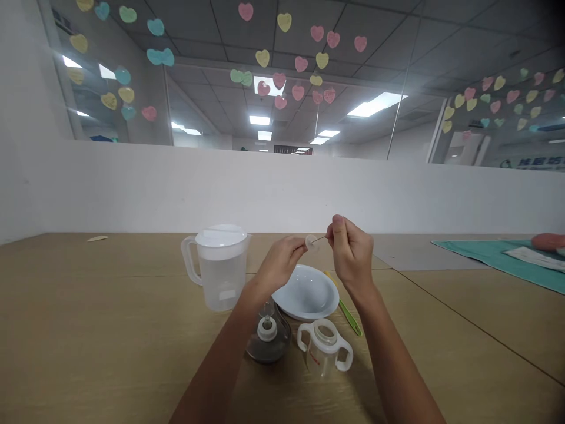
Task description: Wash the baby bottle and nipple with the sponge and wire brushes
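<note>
My left hand [282, 259] pinches a small translucent round piece [311, 242] above a white bowl [304, 292]. Closed around the end of a thin rod [319, 239] is my right hand [352, 250]; the rod's other end meets the round piece. Below the bowl stands a clear bottle with two white handles [325, 347], its top open. Partly behind my left forearm is a dark, clear-walled container with a white collar [267, 330]. A green and yellow stick-like tool [350, 317] lies right of the bowl.
A translucent lidded pitcher [222, 274] stands left of the bowl on the wooden table [110, 330]. At the far right, a teal cloth [489, 259] carries a white cloth [536, 258] and a reddish object [548, 241]. A white wall [145, 194] rises behind.
</note>
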`<control>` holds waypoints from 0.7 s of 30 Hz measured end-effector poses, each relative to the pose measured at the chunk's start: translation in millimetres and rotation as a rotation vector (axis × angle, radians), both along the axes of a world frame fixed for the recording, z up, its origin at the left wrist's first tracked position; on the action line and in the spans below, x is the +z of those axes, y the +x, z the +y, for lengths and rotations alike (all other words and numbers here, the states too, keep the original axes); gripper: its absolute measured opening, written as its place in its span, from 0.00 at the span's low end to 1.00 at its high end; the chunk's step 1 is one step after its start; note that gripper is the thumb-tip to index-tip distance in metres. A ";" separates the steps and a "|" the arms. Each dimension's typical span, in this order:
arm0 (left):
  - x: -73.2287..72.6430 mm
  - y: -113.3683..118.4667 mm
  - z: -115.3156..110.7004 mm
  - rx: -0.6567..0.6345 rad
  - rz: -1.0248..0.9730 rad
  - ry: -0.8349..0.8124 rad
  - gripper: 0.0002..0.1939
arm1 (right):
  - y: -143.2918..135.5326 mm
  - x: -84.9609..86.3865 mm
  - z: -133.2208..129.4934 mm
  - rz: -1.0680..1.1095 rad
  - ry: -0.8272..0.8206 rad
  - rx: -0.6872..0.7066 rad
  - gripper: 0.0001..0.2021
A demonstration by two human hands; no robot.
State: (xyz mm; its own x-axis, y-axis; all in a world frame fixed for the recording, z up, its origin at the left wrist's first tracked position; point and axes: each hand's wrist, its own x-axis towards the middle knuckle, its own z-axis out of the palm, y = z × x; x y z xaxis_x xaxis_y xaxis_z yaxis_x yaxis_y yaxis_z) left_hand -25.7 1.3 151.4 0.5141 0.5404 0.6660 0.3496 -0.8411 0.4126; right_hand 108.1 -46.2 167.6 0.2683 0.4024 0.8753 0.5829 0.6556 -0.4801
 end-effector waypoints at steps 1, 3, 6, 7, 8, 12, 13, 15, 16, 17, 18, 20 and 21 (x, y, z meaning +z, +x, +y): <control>0.9 0.7 -1.7 -0.013 -0.005 -0.006 0.13 | -0.2 1.2 -2.4 0.000 0.012 -0.004 0.24; 2.1 2.4 -4.2 -0.025 -0.007 -0.008 0.13 | -0.8 2.1 -4.1 0.017 0.043 -0.027 0.25; 2.1 3.5 -5.0 -0.029 -0.004 0.000 0.13 | -2.3 1.0 -0.7 0.060 0.070 -0.046 0.26; 1.9 3.3 -4.7 -0.031 -0.012 0.004 0.13 | -3.0 0.4 0.9 0.073 0.074 -0.041 0.26; 1.8 2.9 -4.2 -0.035 -0.025 0.008 0.13 | -3.5 0.0 2.3 0.081 0.078 -0.033 0.26; 2.8 1.3 -4.0 -0.051 -0.077 0.021 0.12 | -3.4 0.3 4.8 0.082 0.075 -0.019 0.25; 3.3 1.6 -4.8 -0.054 -0.082 0.023 0.12 | -2.9 0.4 5.1 0.082 0.068 -0.020 0.25; 4.2 3.7 -7.3 -0.067 -0.089 0.026 0.12 | -2.6 -0.6 6.5 0.078 0.045 -0.012 0.25; 4.4 5.2 -8.7 -0.075 -0.095 0.026 0.11 | -3.0 -1.8 7.7 0.069 0.030 0.000 0.25; 4.5 6.8 -10.0 -0.081 -0.100 0.025 0.11 | -3.8 -3.3 9.2 0.052 0.014 0.010 0.25; 4.4 8.2 -11.0 -0.085 -0.109 0.022 0.11 | -4.8 -5.0 10.9 0.030 -0.003 0.016 0.25; 4.0 9.9 -11.7 -0.084 -0.125 0.016 0.11 | -6.2 -7.9 14.3 0.001 -0.034 0.030 0.25; 3.8 9.7 -11.5 -0.079 -0.130 0.017 0.11 | -5.9 -8.5 15.6 0.009 -0.046 0.047 0.25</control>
